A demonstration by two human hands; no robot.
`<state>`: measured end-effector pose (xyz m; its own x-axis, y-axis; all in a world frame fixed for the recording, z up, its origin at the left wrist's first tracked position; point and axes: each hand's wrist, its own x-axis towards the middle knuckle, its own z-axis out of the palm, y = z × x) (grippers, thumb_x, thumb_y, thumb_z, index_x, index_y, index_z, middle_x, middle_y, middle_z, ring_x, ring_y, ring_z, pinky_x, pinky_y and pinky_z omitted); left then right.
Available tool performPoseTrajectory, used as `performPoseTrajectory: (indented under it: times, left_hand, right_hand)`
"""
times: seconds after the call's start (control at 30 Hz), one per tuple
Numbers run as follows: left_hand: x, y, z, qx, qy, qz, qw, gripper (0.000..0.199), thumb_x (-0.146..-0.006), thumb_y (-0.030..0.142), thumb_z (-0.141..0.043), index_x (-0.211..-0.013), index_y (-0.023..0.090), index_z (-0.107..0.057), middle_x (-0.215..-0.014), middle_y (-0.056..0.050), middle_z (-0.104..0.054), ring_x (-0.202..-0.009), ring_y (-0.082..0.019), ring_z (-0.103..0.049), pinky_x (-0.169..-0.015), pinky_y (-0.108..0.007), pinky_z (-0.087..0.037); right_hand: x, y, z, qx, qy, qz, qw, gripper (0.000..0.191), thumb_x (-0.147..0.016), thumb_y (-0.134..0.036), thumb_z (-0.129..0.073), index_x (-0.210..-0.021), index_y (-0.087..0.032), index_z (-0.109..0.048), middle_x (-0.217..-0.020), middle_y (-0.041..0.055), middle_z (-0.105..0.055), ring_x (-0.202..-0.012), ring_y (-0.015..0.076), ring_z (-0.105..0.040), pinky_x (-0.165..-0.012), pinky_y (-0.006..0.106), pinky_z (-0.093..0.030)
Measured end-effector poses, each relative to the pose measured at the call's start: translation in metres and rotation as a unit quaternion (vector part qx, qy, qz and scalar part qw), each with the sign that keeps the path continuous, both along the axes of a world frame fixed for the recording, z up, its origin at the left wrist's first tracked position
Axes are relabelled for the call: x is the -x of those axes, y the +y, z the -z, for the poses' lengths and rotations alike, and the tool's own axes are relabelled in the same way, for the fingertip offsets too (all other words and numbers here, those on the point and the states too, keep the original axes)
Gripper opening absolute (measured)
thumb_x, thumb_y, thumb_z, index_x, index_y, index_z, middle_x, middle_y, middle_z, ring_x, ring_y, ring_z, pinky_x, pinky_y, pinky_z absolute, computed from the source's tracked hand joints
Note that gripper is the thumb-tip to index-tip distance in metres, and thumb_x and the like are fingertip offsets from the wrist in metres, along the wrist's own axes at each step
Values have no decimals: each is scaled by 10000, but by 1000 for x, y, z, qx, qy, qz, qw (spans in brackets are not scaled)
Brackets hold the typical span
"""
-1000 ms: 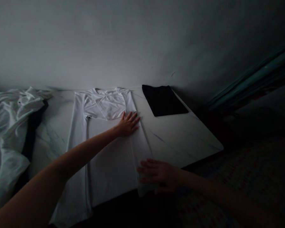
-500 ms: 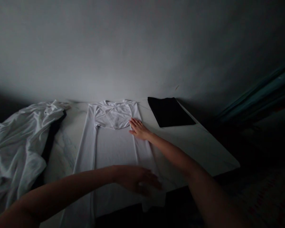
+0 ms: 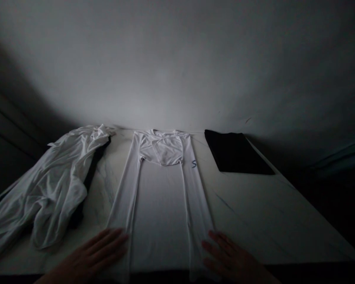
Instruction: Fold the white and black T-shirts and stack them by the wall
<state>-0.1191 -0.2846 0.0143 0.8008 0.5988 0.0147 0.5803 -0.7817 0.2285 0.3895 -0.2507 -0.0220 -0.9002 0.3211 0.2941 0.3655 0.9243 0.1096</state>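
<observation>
Because both sleeves run straight along its body, the white long-sleeved shirt [image 3: 159, 213] lies flat on the marble-patterned tabletop [image 3: 272, 225]. Left hand [image 3: 91, 252] and right hand [image 3: 229, 254]: open, palms down, gripping nothing, at the shirt's near end, seemingly keeping each sleeve straight. Right of the shirt: folded black garment [image 3: 235, 152]. Left of it: crumpled white cloth [image 3: 49, 187]. Change: right hand now near-end, no longer mid-shirt.

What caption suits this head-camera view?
Left hand and right hand flank a long-sleeved white shirt on a marble-patterned table.
</observation>
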Motion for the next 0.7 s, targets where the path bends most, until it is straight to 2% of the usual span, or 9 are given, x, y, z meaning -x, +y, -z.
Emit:
performPoseTrajectory:
  times: [0.1, 0.2, 0.33, 0.4, 0.47, 0.5, 0.57, 0.63, 0.7]
  left_hand:
    - [-4, -10, 6, -70, 36, -19, 997, 794, -876, 117, -494, -1570, 379, -212, -1520, 48, -480, -1371, -176, -481, -1166, -300, -357]
    - [-10, -9, 9, -66, 23, -29, 997, 769, -886, 200, -557, -1548, 437, -247, -1476, 57, -528, -1329, -207, -533, -1116, -311, -431]
    - [-7, -12, 14, 12, -54, -54, 997, 693, -875, 418, -598, -1510, 478, -328, -1500, 22, -501, -1387, -284, -469, -1121, -455, -436]
    - [-1, -11, 13, 72, -119, -74, 987, 594, -891, 474, -552, -1469, 479, -415, -1456, 0, -557, -1386, -288, -470, -1111, -494, -437]
    - [6, -2, 5, 143, -175, -102, 969, 473, -914, 498, -502, -1384, 465, -543, -1361, -19, -643, -1321, -280, -542, -1057, -472, -489]
    - [7, 8, -3, 178, -197, -129, 955, 429, -921, 512, -486, -1325, 440, -612, -1306, -31, -681, -1263, -279, -590, -1018, -453, -518]
    - [6, 37, -26, 227, -242, -217, 918, 411, -916, 561, -473, -1169, 360, -728, -1167, -53, -745, -1097, -282, -677, -921, -427, -567]
    - [-2, 80, -53, 228, -305, -322, 867, 471, -870, 636, -499, -1002, 278, -775, -978, -55, -777, -902, -268, -706, -798, -395, -591]
    - [-12, 133, -77, 193, -380, -391, 816, 526, -780, 688, -575, -916, 216, -763, -835, -48, -758, -784, -242, -678, -693, -339, -575]
  right_hand:
    - [10, 0, 6, -27, 34, 25, 999, 579, -952, -88, -471, -1488, -303, -441, -1515, 10, -469, -1418, 227, -415, -1116, 404, -466]
    - [17, 3, 8, 65, 44, 40, 996, 591, -960, -146, -467, -1518, -328, -394, -1432, 17, -553, -1353, 228, -500, -1050, 389, -540]
    - [13, 3, 9, 197, 72, 39, 977, 616, -966, -241, -497, -1511, -474, -333, -1364, -32, -606, -1299, 234, -549, -1049, 440, -535]
    - [12, 5, 4, 267, 117, 42, 956, 530, -961, -322, -525, -1446, -514, -431, -1292, -40, -663, -1242, 233, -601, -1030, 435, -542]
    - [16, 15, -8, 351, 172, 86, 916, 377, -961, -414, -518, -1325, -469, -602, -1192, -9, -727, -1137, 240, -677, -960, 407, -579]
    - [20, 24, -16, 387, 203, 128, 890, 335, -961, -458, -504, -1242, -412, -682, -1125, 18, -756, -1062, 248, -713, -910, 395, -599]
    - [34, 55, -36, 423, 272, 229, 833, 396, -948, -536, -487, -1078, -285, -764, -994, 72, -783, -927, 266, -748, -825, 390, -616]
    - [51, 104, -57, 394, 348, 308, 793, 482, -891, -606, -526, -987, -200, -767, -920, 102, -781, -884, 286, -742, -800, 398, -606]
    - [70, 166, -73, 332, 413, 346, 774, 512, -843, -612, -565, -989, -156, -744, -921, 115, -772, -897, 290, -725, -811, 388, -583]
